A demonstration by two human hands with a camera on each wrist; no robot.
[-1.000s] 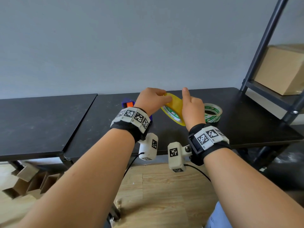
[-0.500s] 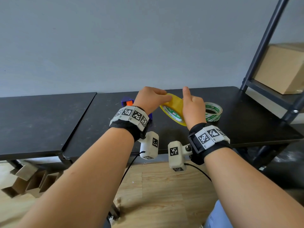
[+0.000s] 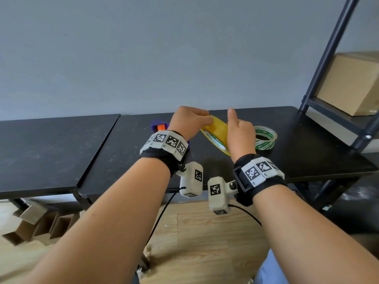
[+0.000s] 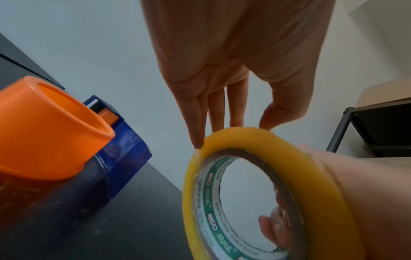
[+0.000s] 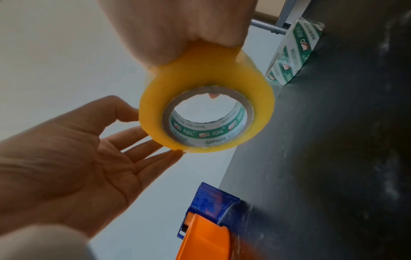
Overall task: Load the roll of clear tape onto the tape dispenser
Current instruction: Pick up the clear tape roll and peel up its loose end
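Note:
A yellow-tinted tape roll (image 3: 217, 130) with a green printed core is held tilted above the black table (image 3: 307, 140). My right hand (image 3: 240, 134) grips it, fingers curled through the core (image 4: 273, 228). The straight fingertips and thumb of my left hand (image 3: 190, 121) touch the roll's rim (image 4: 233, 133). The blue tape dispenser (image 3: 159, 126) with its orange hub (image 4: 51, 133) lies on the table left of the roll, partly hidden by my left wrist. A second, clear roll (image 3: 265, 138) with a green core lies flat on the table to the right.
A dark metal shelf frame (image 3: 328, 52) stands at the table's right end, with a cardboard box (image 3: 352, 83) on its shelf. A second black table (image 3: 51, 144) adjoins on the left. Folded cardboard pieces (image 3: 37, 224) lie on the wooden floor below.
Both hands stay on the yellow roll in nearly the same place. The left fingers have shifted slightly along its rim.

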